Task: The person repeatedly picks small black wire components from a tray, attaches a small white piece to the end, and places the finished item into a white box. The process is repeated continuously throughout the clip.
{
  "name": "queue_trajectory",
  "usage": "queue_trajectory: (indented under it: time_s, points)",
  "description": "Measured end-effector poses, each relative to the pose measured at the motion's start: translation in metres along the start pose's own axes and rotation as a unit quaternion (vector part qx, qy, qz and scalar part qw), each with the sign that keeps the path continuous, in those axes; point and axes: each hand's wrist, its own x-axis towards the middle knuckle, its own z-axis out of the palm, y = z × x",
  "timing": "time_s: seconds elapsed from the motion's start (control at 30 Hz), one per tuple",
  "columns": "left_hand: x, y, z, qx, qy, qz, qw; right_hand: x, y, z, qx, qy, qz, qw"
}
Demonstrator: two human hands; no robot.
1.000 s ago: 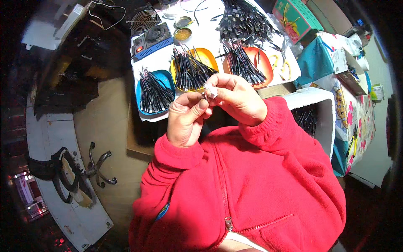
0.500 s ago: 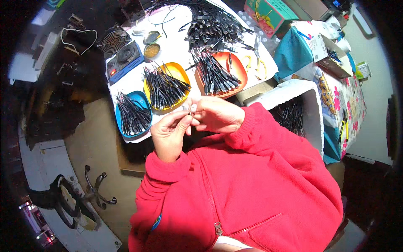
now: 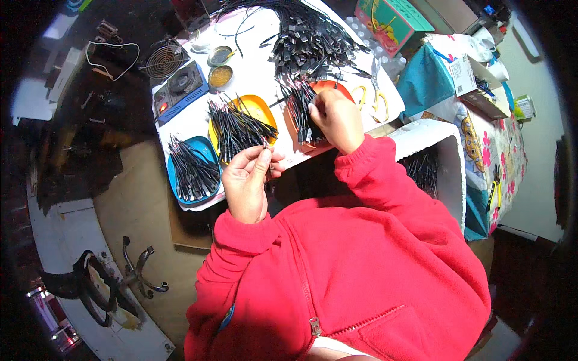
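My left hand (image 3: 248, 186) is closed, thumb and fingertips pinching a short cable whose pale reddish tip sticks up; most of it is hidden by the fingers. Over the orange tray (image 3: 348, 90) is my right hand (image 3: 340, 123), its fingers curled down among the black cables (image 3: 299, 114); whatever its fingertips hold is hidden. Beside the left hand, a yellow tray (image 3: 265, 107) carries a bundle of short black cables (image 3: 238, 129) with reddish wire ends. Farther left, a blue tray (image 3: 211, 147) holds more black cables (image 3: 191, 171).
A big heap of black cables (image 3: 313, 45) covers the table's far side. Yellow-handled scissors (image 3: 379, 105) lie right of the orange tray. Behind the yellow tray are a round tin (image 3: 220, 76) and a blue device (image 3: 180, 90). A white foam box (image 3: 448, 144) with cables stands at right.
My right hand has left the left hand and moved up and right to the orange tray. The left hand stays nearly in place, still pinching the cable.
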Motion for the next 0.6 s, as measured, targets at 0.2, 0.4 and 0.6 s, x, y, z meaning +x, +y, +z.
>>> queue_trajectory:
  time_s: [0.2,0.4,0.6]
  points:
    - [0.006,0.005,0.014,-0.098,0.031,0.003,0.995,-0.013,-0.036,-0.034,0.181,0.031,-0.009,0.983]
    - [-0.001,0.007,0.032,-0.145,0.012,0.064,0.987,-0.045,-0.08,-0.046,0.272,-0.01,0.008,0.962]
    - [-0.013,0.006,0.034,-0.144,0.001,0.103,0.984,-0.06,-0.097,-0.04,0.19,0.027,-0.05,0.98]
